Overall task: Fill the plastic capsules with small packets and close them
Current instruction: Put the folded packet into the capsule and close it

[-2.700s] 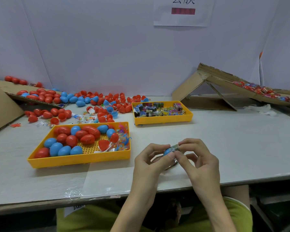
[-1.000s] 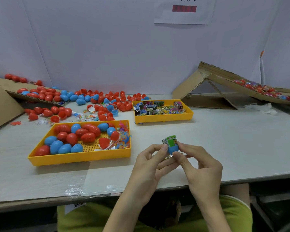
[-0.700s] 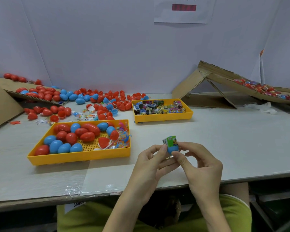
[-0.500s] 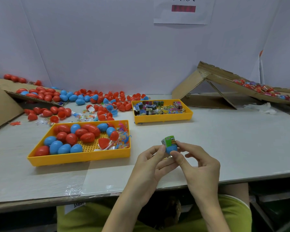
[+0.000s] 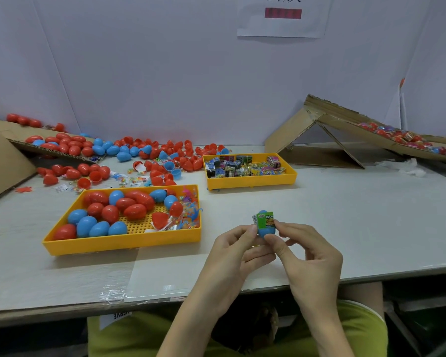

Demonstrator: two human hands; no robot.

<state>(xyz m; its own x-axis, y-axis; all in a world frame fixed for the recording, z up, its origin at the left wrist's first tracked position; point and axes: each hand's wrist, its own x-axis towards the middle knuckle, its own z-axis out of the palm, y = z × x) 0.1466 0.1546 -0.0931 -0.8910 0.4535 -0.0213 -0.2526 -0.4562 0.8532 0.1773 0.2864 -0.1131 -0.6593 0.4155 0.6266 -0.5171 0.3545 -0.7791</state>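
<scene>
Above the table's front edge, my left hand (image 5: pixel 238 249) and my right hand (image 5: pixel 304 251) both pinch a blue capsule half (image 5: pixel 266 231). A small green packet (image 5: pixel 266 219) stands in it, sticking well out of its top. My left thumb touches the packet's left edge and my right thumb presses the capsule's front. The large yellow tray (image 5: pixel 124 242) at the left holds red and blue closed capsules. A smaller yellow tray (image 5: pixel 252 182) further back holds several small packets.
Loose red and blue capsules and halves (image 5: pixel 150 158) litter the back left by a cardboard sheet (image 5: pixel 0 161). A cardboard ramp (image 5: pixel 345 119) with wrapped items rises at the back right. A white wall stands behind.
Since 2.7 s ago both hands rose and turned the capsule half upright, so the packet now stands up out of it. Over the last second the hands barely shifted.
</scene>
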